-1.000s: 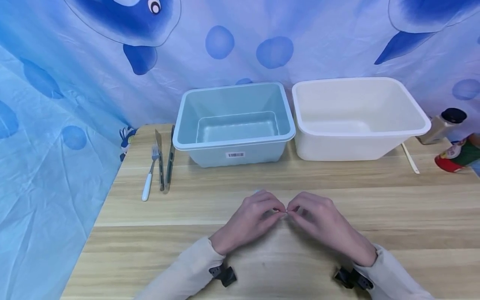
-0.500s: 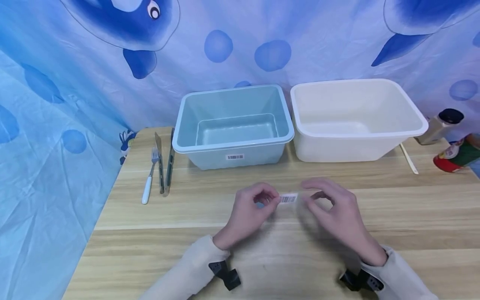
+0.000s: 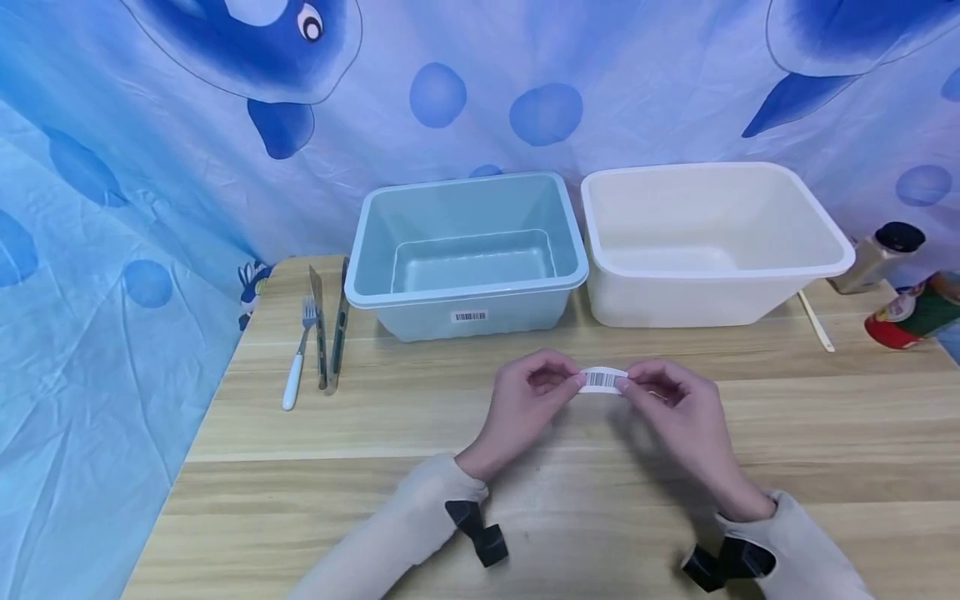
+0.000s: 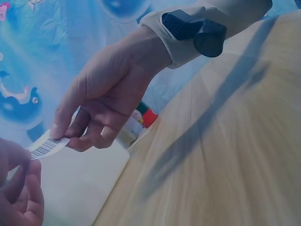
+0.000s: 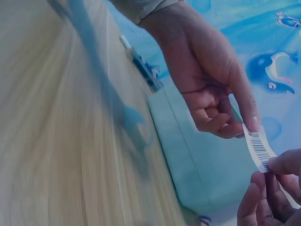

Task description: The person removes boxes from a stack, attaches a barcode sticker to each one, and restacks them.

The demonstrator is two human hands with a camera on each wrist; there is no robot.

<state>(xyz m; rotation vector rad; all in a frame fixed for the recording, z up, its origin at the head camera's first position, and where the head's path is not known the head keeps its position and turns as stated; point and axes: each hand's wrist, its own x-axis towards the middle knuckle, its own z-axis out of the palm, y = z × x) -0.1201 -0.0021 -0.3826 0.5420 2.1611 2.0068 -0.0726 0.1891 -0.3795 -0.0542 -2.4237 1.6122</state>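
A small white barcode sticker [image 3: 602,380] is stretched between both hands just above the wooden table [image 3: 375,417]. My left hand [image 3: 572,382] pinches its left end with thumb and forefinger. My right hand [image 3: 630,385] pinches its right end. In the left wrist view the sticker [image 4: 47,146] runs from the left hand [image 4: 19,179] at the lower left to the right hand [image 4: 61,134]. In the right wrist view the sticker [image 5: 258,148] hangs between the left hand [image 5: 247,125] and the right hand [image 5: 273,174]. Both sleeves are cream.
A pale blue bin [image 3: 465,291] with its own barcode label and a white bin [image 3: 712,271] stand side by side behind the hands. A fork [image 3: 296,368] and two long utensils [image 3: 321,333] lie at the left. A stick [image 3: 816,322], a black-capped bottle [image 3: 877,254] and a red-green container [image 3: 911,312] sit at the right.
The hands, fingertips together low on the table, lifted and moved away from me. The left hand alone held the sticker, then the right hand took its other end.
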